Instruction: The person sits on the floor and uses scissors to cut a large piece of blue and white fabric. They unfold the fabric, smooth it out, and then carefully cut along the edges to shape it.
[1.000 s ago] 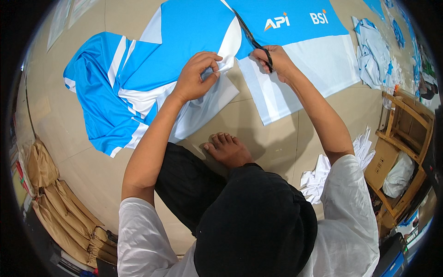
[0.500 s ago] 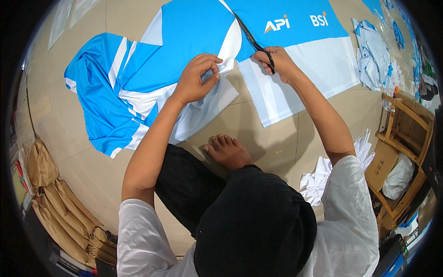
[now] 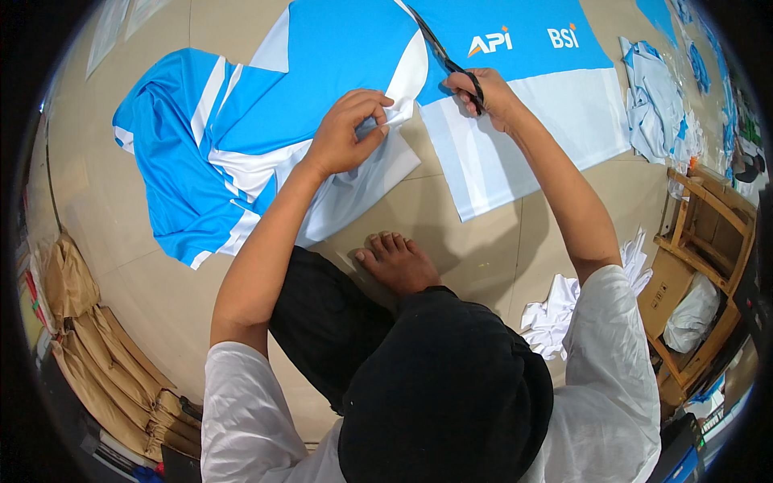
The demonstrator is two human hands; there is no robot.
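My right hand (image 3: 489,95) grips black-handled scissors (image 3: 439,50), whose blades point up and left along the edge of a blue and white printed fabric sheet (image 3: 515,60). With thumb and fingers pinched, my left hand (image 3: 354,129) holds the white edge of the blue fabric (image 3: 338,60) to the left of the scissors. Between the two hands the cloth is parted, and the tile floor shows in the gap below. The blade tips lie near the top border of the view. To the left, more of the blue and white cloth lies bunched in folds (image 3: 181,161).
White fabric scraps (image 3: 551,314) lie on the floor by my right elbow. A heap of pale blue cloth (image 3: 651,101) is at the far right, above a wooden frame (image 3: 708,229) with a cardboard box (image 3: 668,290). Brown folded material (image 3: 113,362) stands at the left. My bare foot (image 3: 400,264) rests near the cloth.
My right hand and the scissors have shifted slightly up and right relative to the view. My left hand still pinches the fabric in nearly the same place.
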